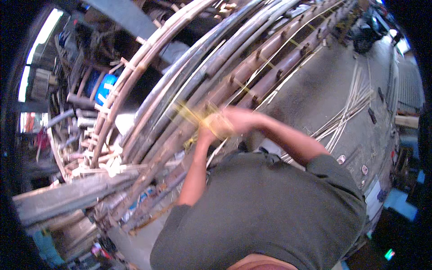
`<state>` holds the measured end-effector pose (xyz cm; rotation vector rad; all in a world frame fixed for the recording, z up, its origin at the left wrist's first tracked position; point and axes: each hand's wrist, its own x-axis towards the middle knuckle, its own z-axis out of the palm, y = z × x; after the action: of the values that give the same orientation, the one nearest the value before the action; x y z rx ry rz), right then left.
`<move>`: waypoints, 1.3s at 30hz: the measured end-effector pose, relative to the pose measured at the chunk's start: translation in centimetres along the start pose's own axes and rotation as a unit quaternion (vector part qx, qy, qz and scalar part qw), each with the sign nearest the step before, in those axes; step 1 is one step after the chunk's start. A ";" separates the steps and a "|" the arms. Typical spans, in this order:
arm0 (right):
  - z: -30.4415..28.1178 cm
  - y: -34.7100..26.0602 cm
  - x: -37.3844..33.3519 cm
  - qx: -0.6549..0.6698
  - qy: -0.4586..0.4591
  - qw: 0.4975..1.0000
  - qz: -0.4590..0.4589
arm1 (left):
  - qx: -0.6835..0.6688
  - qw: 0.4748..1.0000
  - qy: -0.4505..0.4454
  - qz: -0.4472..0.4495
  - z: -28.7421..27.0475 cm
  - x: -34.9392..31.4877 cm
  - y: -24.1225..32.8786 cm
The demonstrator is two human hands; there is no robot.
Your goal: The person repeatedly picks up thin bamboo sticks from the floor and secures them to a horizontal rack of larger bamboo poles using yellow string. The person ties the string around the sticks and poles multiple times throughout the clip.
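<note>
My left hand and my right hand come together in front of my chest, both blurred by motion. Between them is a thin yellow strip, with both hands closed on it; single fingers are hard to make out. One stretch of the strip sticks out past my hands to the upper left. Just beyond and beneath them runs a long brown pole with short pegs standing up from it. Parallel to it on the right lies another pegged pole, and yellow cross strips span the gap between the two.
Long grey poles lie side by side at the left. A thick wooden beam is at the lower left, near a blue container. Thin pale strips are spread over the grey floor on the right.
</note>
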<state>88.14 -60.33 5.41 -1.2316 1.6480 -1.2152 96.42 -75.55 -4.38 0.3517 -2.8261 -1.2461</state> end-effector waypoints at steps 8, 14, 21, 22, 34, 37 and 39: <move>9.3 9.1 -3.8 -0.104 0.017 0.994 0.026 | -0.168 0.983 0.061 0.043 -5.3 2.3 5.1; 7.4 7.8 -6.3 0.035 0.096 0.995 -0.008 | 0.119 0.980 0.145 0.061 -3.2 14.3 -4.9; -0.3 9.6 -15.4 0.717 0.333 0.602 -0.108 | 0.266 0.956 -0.119 -0.032 -3.7 17.6 -6.6; -0.2 13.0 -17.2 0.667 0.362 0.650 -0.043 | 0.246 0.959 -0.123 -0.067 -3.1 18.2 -3.8; -7.1 21.5 -36.6 -0.051 0.283 0.866 0.408 | 0.121 0.973 -0.114 0.159 11.3 24.0 27.7; -12.5 22.0 -42.4 -0.059 0.392 0.834 0.385 | 0.153 0.944 -0.171 0.237 18.3 27.5 33.0; -14.8 23.4 -46.3 -0.051 0.447 0.781 0.433 | 0.171 0.925 -0.243 0.238 23.6 29.3 38.1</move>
<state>80.67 -9.86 -12.03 0.2717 2.5337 -1.1093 57.74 -39.97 5.69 -0.7080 -3.2238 -0.8192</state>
